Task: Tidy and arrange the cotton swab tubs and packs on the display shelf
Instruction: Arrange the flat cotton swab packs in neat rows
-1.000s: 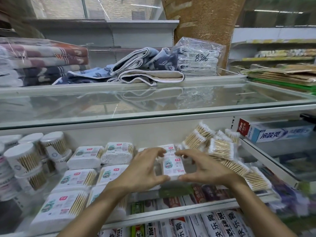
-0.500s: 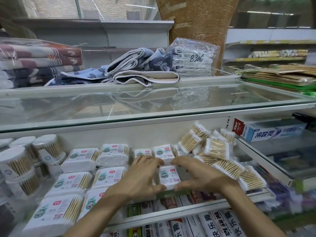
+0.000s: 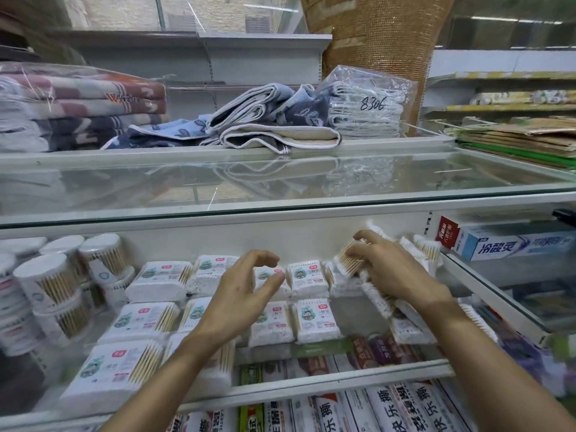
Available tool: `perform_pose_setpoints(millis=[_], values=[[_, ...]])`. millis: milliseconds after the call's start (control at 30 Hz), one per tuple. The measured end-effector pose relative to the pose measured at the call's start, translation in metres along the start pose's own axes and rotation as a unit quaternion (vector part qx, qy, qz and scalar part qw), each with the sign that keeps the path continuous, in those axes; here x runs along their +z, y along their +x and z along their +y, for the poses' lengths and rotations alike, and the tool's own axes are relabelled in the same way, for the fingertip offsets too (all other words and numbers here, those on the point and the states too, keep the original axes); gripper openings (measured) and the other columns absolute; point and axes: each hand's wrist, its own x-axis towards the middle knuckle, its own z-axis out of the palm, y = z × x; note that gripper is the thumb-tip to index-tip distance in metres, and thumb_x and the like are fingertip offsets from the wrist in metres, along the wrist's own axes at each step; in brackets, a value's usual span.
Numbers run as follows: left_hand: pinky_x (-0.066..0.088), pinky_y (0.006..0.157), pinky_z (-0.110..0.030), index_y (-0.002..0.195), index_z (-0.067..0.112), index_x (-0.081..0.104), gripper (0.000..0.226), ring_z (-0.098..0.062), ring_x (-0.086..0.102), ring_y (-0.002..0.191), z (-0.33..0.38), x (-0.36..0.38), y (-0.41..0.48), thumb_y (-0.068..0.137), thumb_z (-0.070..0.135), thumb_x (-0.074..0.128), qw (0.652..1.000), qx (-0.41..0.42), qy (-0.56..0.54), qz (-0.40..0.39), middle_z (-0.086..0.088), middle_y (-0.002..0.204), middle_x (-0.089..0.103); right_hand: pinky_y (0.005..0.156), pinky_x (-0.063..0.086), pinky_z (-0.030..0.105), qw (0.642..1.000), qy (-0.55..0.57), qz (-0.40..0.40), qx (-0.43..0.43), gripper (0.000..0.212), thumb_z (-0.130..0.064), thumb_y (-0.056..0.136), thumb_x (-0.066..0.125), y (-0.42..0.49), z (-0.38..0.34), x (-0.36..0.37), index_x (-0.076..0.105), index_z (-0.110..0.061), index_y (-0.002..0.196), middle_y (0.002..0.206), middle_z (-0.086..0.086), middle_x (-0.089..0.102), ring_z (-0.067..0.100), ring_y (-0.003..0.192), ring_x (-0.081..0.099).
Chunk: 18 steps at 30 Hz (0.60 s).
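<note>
Left hand: our left hand (image 3: 240,294) hangs just over the small packs. Its fingers (image 3: 265,255) are softly bent and hold nothing.
Right hand: our right hand (image 3: 396,269) reaches out to the side, away from the left fingers. Its fingers (image 3: 369,238) lie on a clear soft pack of wooden-stick cotton swabs (image 3: 349,268). We cannot tell if they pinch it or only touch it.
Small pack: the small white square pack of cotton swabs with a cartoon label (image 3: 314,319) lies flat in the front row. It is below and between both sets of fingers, and neither touches it.
What changed: a moment ago both hands held that small pack between them. Now we have let go, and it sits in line beside another small pack (image 3: 271,322).
Messy pile: under and past the right fingers, more clear packs lie tipped and heaped on each other.
Tubs: the round clear tubs of cotton swabs with white lids (image 3: 46,282) stand stacked far out past the left fingers.
Shelf: the front rail of the white display shelf (image 3: 311,385) runs below our wrists.
What it means: we think the small-pack rows are nearly neat. The heap by the right fingers looks like the next job.
</note>
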Motion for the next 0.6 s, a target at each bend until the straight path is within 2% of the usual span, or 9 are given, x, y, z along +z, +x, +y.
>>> perform_pose_setpoints(millis=[133,233,300,367,433,467,533,600], values=[[0.039,0.091,-0.010,0.113,0.034,0.060,0.021,0.015,0.052,0.111,0.000,-0.008,-0.002,0.093,0.038,0.062,0.999,-0.013,-0.027,0.010,0.024,0.115,0.062,0.092,0.044,0.035,0.999,0.028,0.021,-0.001,0.035,-0.010,0.094,0.061,0.005,0.001,-0.002,0.067,-0.021,0.127,0.143,0.004,0.050,0.029,0.118,0.057],[0.041,0.091,-0.011,0.111,0.035,0.060,0.018,0.010,0.055,0.111,0.000,-0.011,-0.003,0.093,0.036,0.064,0.998,-0.020,-0.048,0.030,0.021,0.114,0.063,0.087,0.046,0.026,0.981,0.149,0.124,0.019,0.030,-0.010,0.094,0.064,0.005,-0.005,-0.002,0.069,-0.018,0.123,0.127,0.003,0.055,0.020,0.101,0.062],[0.042,0.094,-0.013,0.114,0.035,0.058,0.025,0.006,0.055,0.112,0.000,-0.013,-0.002,0.091,0.035,0.067,0.998,-0.017,-0.058,0.036,0.018,0.117,0.062,0.077,0.052,0.020,0.943,0.289,0.152,0.069,0.025,-0.018,0.094,0.066,0.002,-0.017,-0.006,0.070,-0.019,0.119,0.114,-0.001,0.061,0.010,0.086,0.066],[0.041,0.096,-0.013,0.122,0.037,0.052,0.041,0.005,0.054,0.115,0.000,-0.013,-0.001,0.087,0.035,0.072,0.998,-0.005,-0.056,0.029,0.018,0.121,0.058,0.066,0.055,0.022,0.874,0.460,0.094,0.125,0.017,-0.023,0.096,0.064,-0.003,-0.033,-0.009,0.070,-0.016,0.111,0.102,0.000,0.072,0.011,0.079,0.072],[0.040,0.097,-0.013,0.132,0.040,0.044,0.059,0.005,0.050,0.118,0.000,-0.012,-0.001,0.083,0.036,0.077,0.999,0.011,-0.039,0.014,0.018,0.128,0.051,0.069,0.055,0.028,0.795,0.587,0.017,0.156,0.016,-0.021,0.097,0.063,-0.007,-0.044,-0.007,0.070,-0.008,0.104,0.096,0.008,0.076,0.019,0.081,0.074],[0.039,0.096,-0.012,0.136,0.041,0.040,0.067,0.006,0.047,0.120,0.000,-0.011,-0.001,0.081,0.037,0.078,0.999,0.016,-0.029,0.006,0.020,0.130,0.047,0.070,0.054,0.030,0.768,0.620,-0.011,0.162,0.017,-0.020,0.096,0.064,-0.009,-0.047,-0.004,0.070,-0.005,0.103,0.096,0.010,0.077,0.021,0.082,0.073],[0.035,0.093,-0.011,0.139,0.044,0.033,0.078,0.009,0.042,0.123,0.000,-0.010,-0.001,0.078,0.039,0.081,1.000,0.026,-0.010,-0.006,0.023,0.135,0.039,0.072,0.052,0.032,0.750,0.640,-0.036,0.165,0.019,-0.021,0.094,0.067,-0.011,-0.050,0.004,0.072,-0.004,0.101,0.098,0.012,0.076,0.022,0.084,0.071],[0.032,0.093,-0.012,0.142,0.045,0.029,0.086,0.009,0.038,0.125,0.000,-0.009,0.000,0.075,0.041,0.083,0.999,0.034,0.009,-0.015,0.026,0.137,0.033,0.078,0.049,0.038,0.750,0.639,-0.043,0.165,0.019,-0.024,0.091,0.071,-0.013,-0.054,0.010,0.075,-0.007,0.100,0.100,0.013,0.076,0.023,0.087,0.069]])
